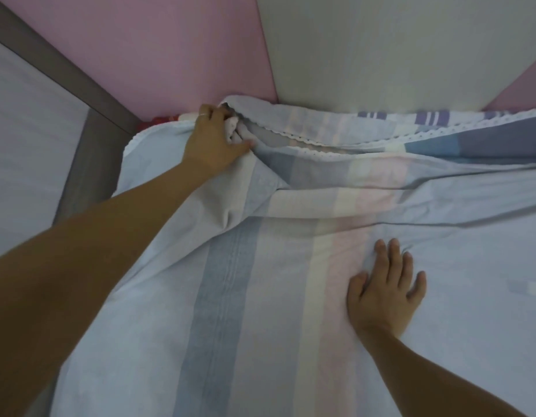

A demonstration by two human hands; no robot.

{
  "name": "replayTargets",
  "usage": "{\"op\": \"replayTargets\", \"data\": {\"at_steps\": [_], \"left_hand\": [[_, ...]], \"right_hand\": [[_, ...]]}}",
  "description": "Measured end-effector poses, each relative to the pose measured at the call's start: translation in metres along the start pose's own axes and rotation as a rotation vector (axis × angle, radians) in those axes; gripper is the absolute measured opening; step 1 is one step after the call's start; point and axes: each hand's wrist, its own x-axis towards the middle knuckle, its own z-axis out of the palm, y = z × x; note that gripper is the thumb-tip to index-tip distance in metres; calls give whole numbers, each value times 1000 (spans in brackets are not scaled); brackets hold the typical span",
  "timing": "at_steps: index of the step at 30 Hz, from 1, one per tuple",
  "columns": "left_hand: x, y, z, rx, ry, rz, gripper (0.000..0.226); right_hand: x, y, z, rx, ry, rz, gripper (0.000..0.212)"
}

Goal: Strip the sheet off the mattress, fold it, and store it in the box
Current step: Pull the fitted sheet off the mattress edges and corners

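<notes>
The left hand (pixel 214 139) is far out at the top left corner of the bed. Its fingers are curled tight round a bunched lump of the bed sheet (pixel 230 296). A thin ring (pixel 202 115) shows on one finger. The right hand (pixel 387 293) lies flat on the sheet, closer to the person. Its fingers are straight and spread a little, and the palm presses down on the cloth.

The sheet lies over the bed and fills most of the view. Its wide stripes run from the person toward the wall. They are soft blue, grey-blue, white, pale yellow and pink. The cloth looks thin and soft. Big wrinkles fan out from the left hand's grip. Near the wall the far edge of the sheet is lifted and folded over, making a long roll that goes from left to right. A white lace trim (pixel 320 145) with little bumps runs along that edge.

By the gripped corner a small bit of red and white cloth (pixel 153 123) peeks out; what it is cannot be told. A grey-brown bed frame (pixel 89 164) stands at the left. Behind the bed are a smooth pink wall panel (pixel 155 55) and a pale grey wall panel (pixel 396 49).
</notes>
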Motion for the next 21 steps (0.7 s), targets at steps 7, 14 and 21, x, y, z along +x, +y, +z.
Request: {"op": "replayTargets", "data": {"at_steps": [7,14,21], "left_hand": [[17,-9,3,79,-222,23,76],[30,-7,7,166,191,-66,24],[17,31,9,-252,436,-205,37]], "right_hand": [[1,1,1,-2,9,-4,65],[1,2,2,-6,29,-13,65],[1,4,7,-12,75,-24,64]]}}
